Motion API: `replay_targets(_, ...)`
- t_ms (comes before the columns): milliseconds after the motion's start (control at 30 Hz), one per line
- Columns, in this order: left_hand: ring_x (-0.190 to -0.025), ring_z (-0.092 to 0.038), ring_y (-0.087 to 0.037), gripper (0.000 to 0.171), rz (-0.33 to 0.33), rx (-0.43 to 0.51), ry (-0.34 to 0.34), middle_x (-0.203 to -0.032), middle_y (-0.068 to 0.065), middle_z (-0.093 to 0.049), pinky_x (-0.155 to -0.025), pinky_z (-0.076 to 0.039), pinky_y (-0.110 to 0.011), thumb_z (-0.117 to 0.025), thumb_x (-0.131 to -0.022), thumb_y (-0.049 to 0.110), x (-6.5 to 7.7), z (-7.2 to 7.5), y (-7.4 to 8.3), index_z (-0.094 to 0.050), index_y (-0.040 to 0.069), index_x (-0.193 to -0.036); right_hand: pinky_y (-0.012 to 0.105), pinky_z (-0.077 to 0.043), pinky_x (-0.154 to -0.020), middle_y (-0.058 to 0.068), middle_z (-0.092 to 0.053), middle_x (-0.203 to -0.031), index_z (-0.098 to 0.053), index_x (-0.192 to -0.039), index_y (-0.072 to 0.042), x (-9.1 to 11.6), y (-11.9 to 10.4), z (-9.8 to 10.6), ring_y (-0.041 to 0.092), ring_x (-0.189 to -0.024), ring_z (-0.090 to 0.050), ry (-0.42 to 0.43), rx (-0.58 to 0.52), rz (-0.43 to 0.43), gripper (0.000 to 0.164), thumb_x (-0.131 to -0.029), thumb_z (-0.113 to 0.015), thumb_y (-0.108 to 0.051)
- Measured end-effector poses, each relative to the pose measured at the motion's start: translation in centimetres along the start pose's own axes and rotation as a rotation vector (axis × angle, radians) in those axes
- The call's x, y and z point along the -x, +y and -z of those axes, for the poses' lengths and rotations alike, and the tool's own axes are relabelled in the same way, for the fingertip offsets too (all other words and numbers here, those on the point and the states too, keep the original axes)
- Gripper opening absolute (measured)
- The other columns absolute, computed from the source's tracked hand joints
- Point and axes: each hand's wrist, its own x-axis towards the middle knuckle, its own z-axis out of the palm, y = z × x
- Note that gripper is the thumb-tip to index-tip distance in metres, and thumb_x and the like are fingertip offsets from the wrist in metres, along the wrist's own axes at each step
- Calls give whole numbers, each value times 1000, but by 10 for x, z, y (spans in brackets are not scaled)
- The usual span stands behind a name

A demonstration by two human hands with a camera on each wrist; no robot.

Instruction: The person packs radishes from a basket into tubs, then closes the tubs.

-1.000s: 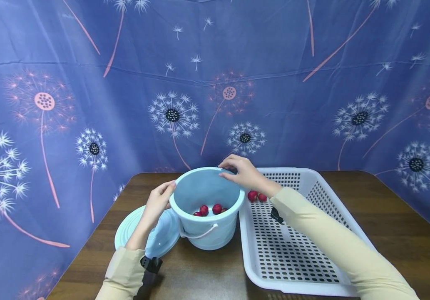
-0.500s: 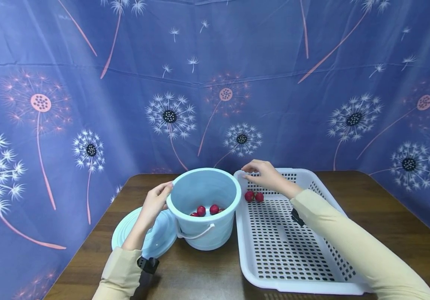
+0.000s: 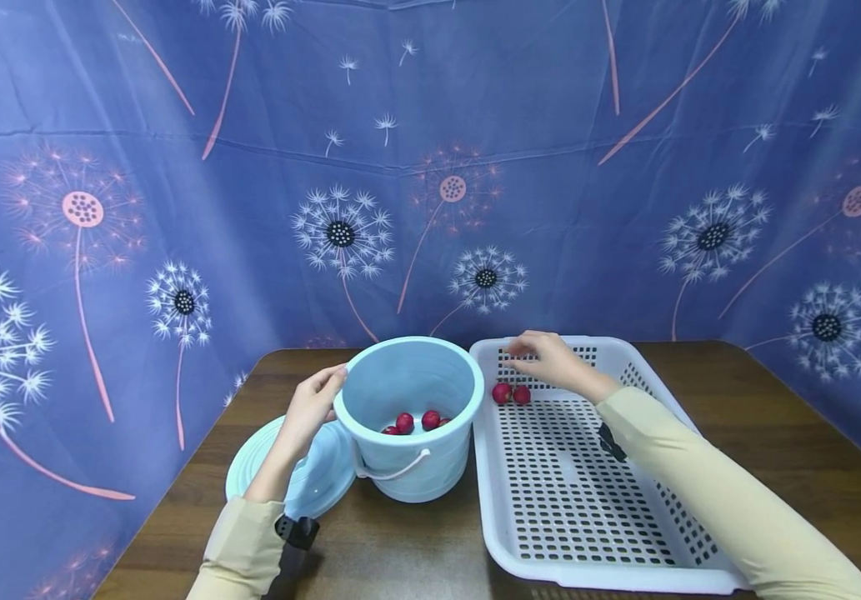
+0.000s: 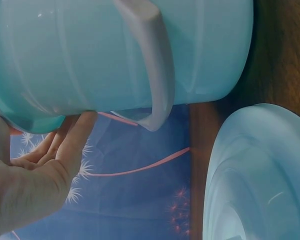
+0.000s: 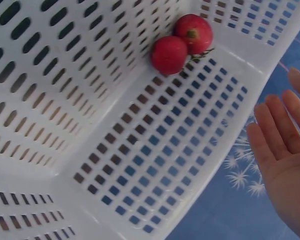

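My left hand [image 3: 313,407] grips the rim of a light blue bucket [image 3: 415,475], thumb at the rim and fingers along the outer wall in the left wrist view. Several red radishes [image 3: 404,422] lie inside the bucket; its bottom is partly hidden. Over the far end of a white perforated basket [image 3: 573,467] hovers my right hand [image 3: 550,360], its fingers relaxed and holding nothing. Two more radishes [image 5: 170,54] sit together in the basket's far left corner, just below that hand. The right wrist view shows the palm apart from them.
A light blue lid [image 3: 325,471] lies on the wooden table [image 3: 400,550], left of the bucket and under my left forearm. The bucket's white handle [image 3: 400,471] hangs down at its front. A blue dandelion-print cloth [image 3: 588,208] hangs behind the table.
My right hand has left the bucket's far right rim and moved right, over the basket's far end. My left hand stays at the bucket rim. The view has shifted slightly.
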Motion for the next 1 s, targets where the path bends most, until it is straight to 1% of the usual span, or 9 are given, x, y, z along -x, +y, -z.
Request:
replay_targets(167, -117, -54, -29, 50, 6, 3, 8, -136, -18, -50, -86, -54, -38, -44, -99, 40, 0, 0, -1, -47, 6, -136, 41, -53, -86, 14, -67, -105, -65, -110, 0, 3, 8, -1, 26, -96, -63, -88, 31, -31, 29, -86, -68, -18)
replay_targets(333, -116, -55, -30, 53, -4, 2, 4, -136, -19, -49, -84, -55, -36, -43, -99, 41, 1, 0, -1, -46, 5, -137, 44, -52, -87, 18, -67, -106, -64, -109, 3, 6, 16, -5, 30, -96, -64, -142, 47, -60, 32, -85, -68, -17)
replay_targets(467, -117, -54, -31, 52, -4, 9, 5, -136, -19, -49, -84, -55, -36, -43, -99, 40, 2, 0, -2, -46, 5, -136, 44, -52, -87, 17, -66, -108, -64, -111, 2, 7, 22, -10, 30, -97, -63, -182, 85, -90, 34, -85, -68, -19)
replay_targets(733, -117, -54, -30, 50, -9, 20, 0, -136, -18, -50, -85, -55, -37, -44, -99, 40, 4, 1, -1, -48, 6, -135, 46, -50, -90, 18, -65, -111, -62, -115, 2, 9, 26, -19, 32, -103, -61, -225, 138, -103, 37, -85, -69, -20)
replay_targets(833, -118, -53, -30, 50, -11, 23, 5, -136, -19, -50, -85, -54, -37, -44, -99, 39, 3, 1, 0, -48, 5, -135, 45, -50, -91, 17, -64, -112, -62, -115, 1, 9, 26, -21, 31, -104, -60, -237, 150, -129, 37, -85, -69, -19)
replay_targets(1000, -121, -51, -32, 49, -6, 29, 2, -137, -20, -48, -87, -54, -39, -44, -99, 37, 3, 0, 3, -46, 4, -136, 46, -50, -89, 16, -65, -111, -63, -115, 1, 10, 26, -23, 31, -101, -60, -264, 154, -129, 36, -84, -70, -16)
